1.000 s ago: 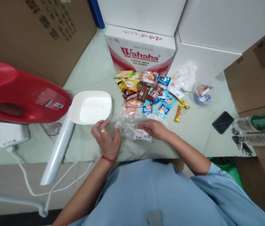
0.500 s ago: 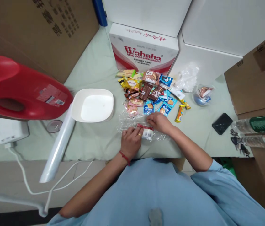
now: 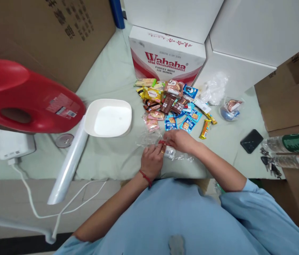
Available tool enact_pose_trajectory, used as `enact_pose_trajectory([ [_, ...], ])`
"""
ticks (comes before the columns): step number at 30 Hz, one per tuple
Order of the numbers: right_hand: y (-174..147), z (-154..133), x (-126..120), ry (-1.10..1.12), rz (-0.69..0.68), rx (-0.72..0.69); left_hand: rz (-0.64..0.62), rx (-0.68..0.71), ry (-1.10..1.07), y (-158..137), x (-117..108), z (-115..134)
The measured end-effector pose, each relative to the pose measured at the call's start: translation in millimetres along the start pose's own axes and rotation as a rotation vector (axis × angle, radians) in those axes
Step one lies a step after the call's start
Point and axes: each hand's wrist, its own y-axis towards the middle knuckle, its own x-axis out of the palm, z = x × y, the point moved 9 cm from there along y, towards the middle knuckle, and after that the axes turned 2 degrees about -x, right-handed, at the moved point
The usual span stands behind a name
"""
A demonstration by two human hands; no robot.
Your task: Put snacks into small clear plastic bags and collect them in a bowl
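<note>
A small red-and-white snack packet [image 3: 170,152] lies on a crumpled sheet of clear plastic wrap [image 3: 149,137] near the table's front edge. My left hand [image 3: 152,162], with a red cord at the wrist, has its fingers closed on the packet's left end. Bent over the packet's top edge, my right hand [image 3: 181,141] pinches the wrap there; its fingertips are partly hidden. Just beyond my hands is a pile of wrapped snacks, among them a pink-wrapped biscuit [image 3: 151,124], blue packets [image 3: 188,124] and a brown cocoa packet [image 3: 167,102].
A white bowl [image 3: 108,118] sits to the left, beside a plastic wrap roll [image 3: 68,161] and a large red jug [image 3: 29,95]. A Wahaha box [image 3: 166,58] stands behind the snacks. Rightward are a clear cup [image 3: 230,109], a black phone [image 3: 251,141], keys [image 3: 270,165] and bottles [image 3: 295,142].
My right hand has moved from the wrap beyond the packet onto the packet's top edge, covering more of its red part. The whole view has shifted slightly.
</note>
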Motion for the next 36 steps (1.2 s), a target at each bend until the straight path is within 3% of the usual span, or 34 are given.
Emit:
enact_pose_trajectory([
  [5,-48,-28,38,0.091,0.118,-0.057,0.007,0.006,-0.119,-6,-2,-18],
  [8,-60,-30,61,0.084,0.187,-0.044,0.066,-0.042,-0.3,-17,-17,-41],
  [11,-62,-29,71,0.042,0.231,-0.001,0.316,-0.344,-0.46,-29,-44,-87],
  [13,-60,-29,72,0.037,0.248,0.021,0.441,-0.527,-0.38,-34,-55,-105],
  [14,-58,-29,71,0.041,0.254,0.026,0.445,-0.574,-0.312,-32,-57,-107],
  [17,-54,-30,69,0.067,0.265,0.033,0.303,-0.568,-0.193,-15,-48,-91],
  [19,-52,-29,69,0.083,0.267,0.029,0.247,-0.518,-0.247,-6,-43,-72],
  [24,-59,-33,62,0.172,0.295,-0.046,0.111,-0.224,-0.439,14,-36,-8],
  [26,-71,-35,52,0.246,0.319,-0.125,0.024,-0.101,-0.353,19,-29,12],
  [29,-93,-26,37,0.337,0.368,-0.183,-0.064,-0.007,-0.118,18,-18,22],
  [30,-100,-15,31,0.327,0.422,-0.113,-0.084,0.017,-0.053,16,-15,23],
  [33,-120,28,21,0.162,0.559,0.3,-0.12,0.086,0.069,8,-8,28],
  [36,-122,44,26,0.062,0.434,0.494,-0.115,0.116,0.124,1,-8,32],
])
